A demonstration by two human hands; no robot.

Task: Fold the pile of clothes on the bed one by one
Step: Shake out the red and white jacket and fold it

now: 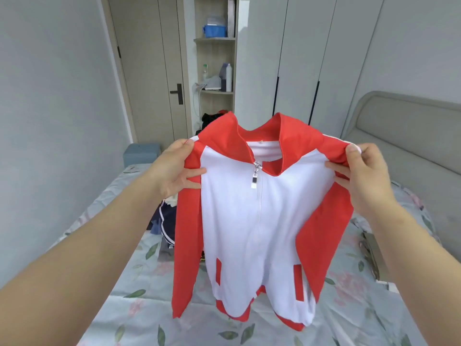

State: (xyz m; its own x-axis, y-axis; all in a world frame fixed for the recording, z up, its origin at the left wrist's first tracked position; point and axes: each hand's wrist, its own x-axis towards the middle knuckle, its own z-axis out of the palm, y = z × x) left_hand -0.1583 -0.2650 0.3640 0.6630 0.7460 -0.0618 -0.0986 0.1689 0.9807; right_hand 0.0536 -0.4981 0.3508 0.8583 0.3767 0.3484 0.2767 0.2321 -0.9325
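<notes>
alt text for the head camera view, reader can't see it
A person holds a red and white zip jacket up by its shoulders, one in the left hand and one in the right hand, hanging over a floral bed. Dark clothes lie piled on the bed behind it, with a door and wardrobes beyond.

A bedroom in a home. A bed (117,193) with a flowered sheet (139,295) fills the near ground, its padded grey headboard (404,126) at the right. Tall pale wardrobe doors (311,58) line the far wall, beside open shelves (215,40) holding bottles (228,76) and a blue tub (214,31), with a wooden door (149,71) at the far left.
</notes>
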